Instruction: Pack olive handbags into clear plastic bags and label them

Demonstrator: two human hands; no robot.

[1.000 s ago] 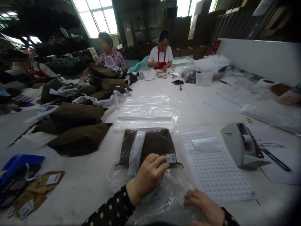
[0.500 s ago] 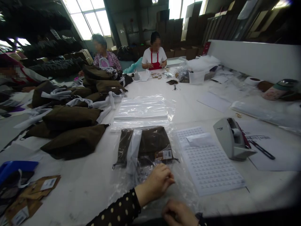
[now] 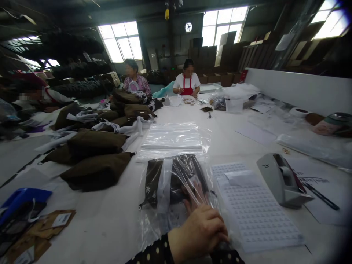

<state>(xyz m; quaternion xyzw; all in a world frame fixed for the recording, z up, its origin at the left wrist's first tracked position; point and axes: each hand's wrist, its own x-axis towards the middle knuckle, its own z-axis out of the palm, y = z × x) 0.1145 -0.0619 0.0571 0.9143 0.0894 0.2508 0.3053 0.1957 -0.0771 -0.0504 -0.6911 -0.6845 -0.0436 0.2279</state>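
Note:
A dark brown fabric bag (image 3: pixel 180 183) with a pale wrapped strap (image 3: pixel 164 185) lies inside a clear plastic bag (image 3: pixel 148 229) at the near middle of the table. My left hand (image 3: pixel 199 229) is closed on the near right edge of the plastic, its fingers curled. Beneath it passes my right hand (image 3: pixel 195 196), which reaches inside the plastic; its spread fingers show through the film, against the right part of the brown bag. The right wrist is hidden behind my left hand.
More brown bags (image 3: pixel 96 170) are piled at left, near tags (image 3: pixel 61 220) and a blue tray (image 3: pixel 27 200). Flat plastic bags (image 3: pixel 172 137) lie beyond. Rightward are a label sheet (image 3: pixel 255 205), tape dispenser (image 3: pixel 283 179) and cutter (image 3: pixel 321 196). People (image 3: pixel 187 82) sit across the table.
My right hand has moved forward into the plastic bag and opened over the brown bag. My left hand has come back and right, onto the plastic's edge. The camera view has tilted up.

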